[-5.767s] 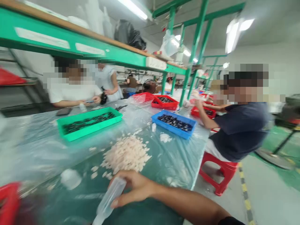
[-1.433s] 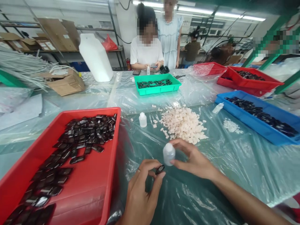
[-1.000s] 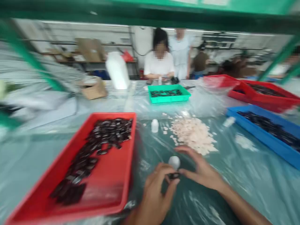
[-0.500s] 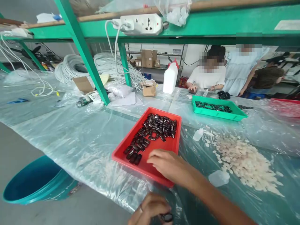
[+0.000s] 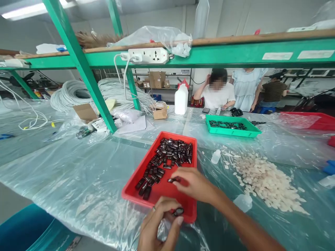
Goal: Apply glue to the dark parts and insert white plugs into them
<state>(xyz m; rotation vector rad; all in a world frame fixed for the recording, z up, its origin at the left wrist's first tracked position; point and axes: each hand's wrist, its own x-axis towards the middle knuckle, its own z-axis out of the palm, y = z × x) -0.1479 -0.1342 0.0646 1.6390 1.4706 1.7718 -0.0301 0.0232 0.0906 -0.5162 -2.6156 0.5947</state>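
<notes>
A red tray holds a heap of small glossy black plastic pieces. My right hand is over the tray's near half, its fingertips pinching one small black piece. At the tray's near edge, my left hand, a ring on one finger, grips another small black piece between thumb and fingers. Several black pieces lie loosely lined up along the tray's left side, just left of my hands. What the pieces are exactly I cannot make out.
Right of the tray lies a pile of whitish flat bits, with small clear plastic bottles beside it. Farther back stand a green tray of black parts and a white jug. A green shelf frame crosses ahead. People are across the table.
My left hand has risen from below the tray to its near edge, still with its piece. A black piece now shows in my right fingers, and the near-left row has one fewer. The view has tilted up.
</notes>
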